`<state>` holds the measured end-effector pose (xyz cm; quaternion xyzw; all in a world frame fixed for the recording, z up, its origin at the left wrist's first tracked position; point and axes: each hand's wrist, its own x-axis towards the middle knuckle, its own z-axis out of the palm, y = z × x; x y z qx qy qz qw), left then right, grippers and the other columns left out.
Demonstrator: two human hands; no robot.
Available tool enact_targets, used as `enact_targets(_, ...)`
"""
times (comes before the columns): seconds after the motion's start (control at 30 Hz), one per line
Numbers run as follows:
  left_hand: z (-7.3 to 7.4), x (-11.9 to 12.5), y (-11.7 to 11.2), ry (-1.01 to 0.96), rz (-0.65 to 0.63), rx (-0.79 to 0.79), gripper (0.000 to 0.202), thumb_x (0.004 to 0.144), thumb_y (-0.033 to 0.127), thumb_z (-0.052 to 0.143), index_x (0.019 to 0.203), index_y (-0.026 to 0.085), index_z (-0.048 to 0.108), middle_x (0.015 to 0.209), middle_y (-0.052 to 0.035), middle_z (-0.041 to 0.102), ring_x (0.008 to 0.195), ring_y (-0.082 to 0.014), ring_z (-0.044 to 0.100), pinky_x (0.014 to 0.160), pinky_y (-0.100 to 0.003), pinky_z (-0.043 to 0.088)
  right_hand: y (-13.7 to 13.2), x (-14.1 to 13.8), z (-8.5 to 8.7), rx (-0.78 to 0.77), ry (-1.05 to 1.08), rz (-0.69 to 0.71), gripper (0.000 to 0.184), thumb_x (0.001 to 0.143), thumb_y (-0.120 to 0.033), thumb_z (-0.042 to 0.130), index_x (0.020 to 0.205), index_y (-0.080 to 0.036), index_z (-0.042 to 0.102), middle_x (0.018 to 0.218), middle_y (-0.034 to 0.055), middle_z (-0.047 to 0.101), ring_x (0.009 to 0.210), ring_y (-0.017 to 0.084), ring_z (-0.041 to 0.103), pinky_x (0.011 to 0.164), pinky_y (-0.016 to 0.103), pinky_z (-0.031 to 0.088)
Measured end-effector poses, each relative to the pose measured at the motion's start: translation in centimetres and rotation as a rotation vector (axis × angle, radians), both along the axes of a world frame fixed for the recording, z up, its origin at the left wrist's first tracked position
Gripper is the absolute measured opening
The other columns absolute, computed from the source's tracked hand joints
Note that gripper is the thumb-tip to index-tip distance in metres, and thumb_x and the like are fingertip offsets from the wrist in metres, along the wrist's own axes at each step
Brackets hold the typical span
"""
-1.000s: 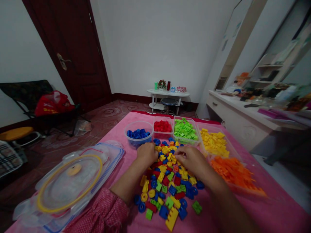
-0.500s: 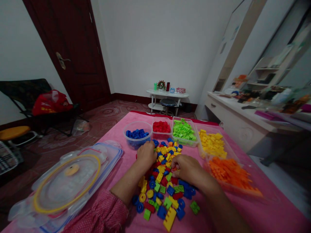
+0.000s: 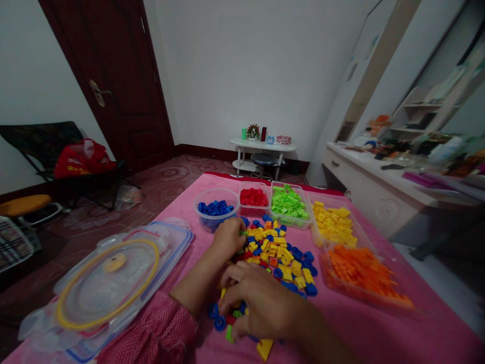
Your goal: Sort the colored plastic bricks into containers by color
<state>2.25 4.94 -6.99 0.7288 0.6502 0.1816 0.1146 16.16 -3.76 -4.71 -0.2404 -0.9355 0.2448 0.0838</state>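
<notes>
A heap of mixed toy building bricks [image 3: 285, 255], yellow, blue, red and green, with some wheels, is spread on the pink tablecloth. At the heap's far left edge my left hand [image 3: 228, 237] is closed, and a bit of a green building brick [image 3: 243, 234] shows at its fingertips. My right hand [image 3: 261, 298] hovers low over the near part of the heap, palm down with fingers apart. It covers many bricks there. A yellow brick [image 3: 264, 349] and a green brick [image 3: 229, 333] peek out below it.
Beyond the heap stand a round tub of blue bricks [image 3: 215, 208], boxes of red bricks [image 3: 253, 197] and green bricks [image 3: 290, 202]. Boxes of yellow bricks [image 3: 333, 224] and orange bricks [image 3: 366, 273] are on the right. Stacked clear lids [image 3: 109, 283] lie at left.
My right hand has swept from the heap's middle toward me and left, its fingers now spread. Several yellow and blue bricks at the right now lie differently. My left hand is nearly still.
</notes>
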Motion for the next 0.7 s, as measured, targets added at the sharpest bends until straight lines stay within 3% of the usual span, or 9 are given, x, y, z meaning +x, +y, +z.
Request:
enact_targets(0.1, 0.6, -0.6, 0.3, -0.077, -0.060, -0.009, 0.023, 0.068, 0.019, 0.058, 0.089, 0.018, 0.067, 0.089, -0.0049, 0.069, 0.085, -0.0189, 0.062, 0.076, -0.027, 0.046, -1.2, -1.4, -1.5, 0.037, 0.021, 0.147, 0.028, 0.071, -0.041, 0.070, 0.098, -0.033, 0.068, 0.108, -0.0013, 0.056, 0.108, 0.018, 0.045, 0.100, 0.032, 0.025)
enact_targets(0.17, 0.9, -0.7, 0.5, -0.108, -0.085, -0.004, 0.026, 0.068, 0.020, 0.058, 0.092, 0.017, 0.068, 0.090, -0.0053, 0.069, 0.085, -0.0187, 0.062, 0.077, -0.027, 0.046, -1.4, -1.6, -2.0, 0.059, 0.018, 0.151, 0.029, 0.070, -0.041, 0.072, 0.097, -0.031, 0.068, 0.106, -0.0007, 0.055, 0.109, 0.019, 0.044, 0.107, 0.037, 0.016)
enact_targets(0.3, 1.0, -0.7, 0.4, -0.104, -0.128, 0.008, 0.030, 0.070, 0.021, 0.057, 0.097, 0.018, 0.069, 0.095, -0.0054, 0.070, 0.086, -0.0181, 0.062, 0.078, -0.027, 0.046, 0.1, -0.7, -1.8, 0.112, 0.011, -0.025, 0.006, 0.073, -0.023, 0.068, 0.079, -0.025, 0.068, 0.090, -0.0011, 0.057, 0.100, 0.017, 0.047, 0.104, 0.036, 0.021)
enact_targets(0.43, 0.9, -0.5, 0.3, -0.084, -0.137, -0.002, 0.029, 0.072, 0.023, 0.057, 0.097, 0.019, 0.070, 0.097, -0.0050, 0.070, 0.086, -0.0180, 0.062, 0.077, -0.027, 0.045, 3.0, 1.4, -1.3, 0.154, 0.070, -0.185, 0.016, 0.073, -0.005, 0.058, 0.071, -0.019, 0.066, 0.088, 0.0002, 0.060, 0.093, 0.015, 0.050, 0.091, 0.029, 0.032)
enact_targets(0.57, 0.8, -0.3, 0.3, -0.070, -0.154, 0.002, 0.028, 0.073, 0.023, 0.057, 0.097, 0.020, 0.070, 0.095, -0.0047, 0.070, 0.085, -0.0182, 0.061, 0.075, -0.027, 0.045, 5.5, 3.9, -1.1, 0.186, 0.104, -0.381, 0.021, 0.070, -0.002, 0.053, 0.071, -0.018, 0.065, 0.084, 0.0023, 0.062, 0.089, 0.016, 0.052, 0.084, 0.028, 0.036)
enact_targets(0.7, 0.2, -0.2, 0.3, -0.097, -0.156, 0.052, 0.028, 0.073, 0.023, 0.059, 0.098, 0.020, 0.070, 0.096, -0.0053, 0.069, 0.085, -0.0186, 0.061, 0.074, -0.027, 0.044, 6.9, 6.4, -1.1, 0.230, 0.102, -0.578, 0.019, 0.076, -0.008, 0.050, 0.079, -0.018, 0.066, 0.092, 0.0043, 0.064, 0.093, 0.017, 0.055, 0.085, 0.028, 0.038)
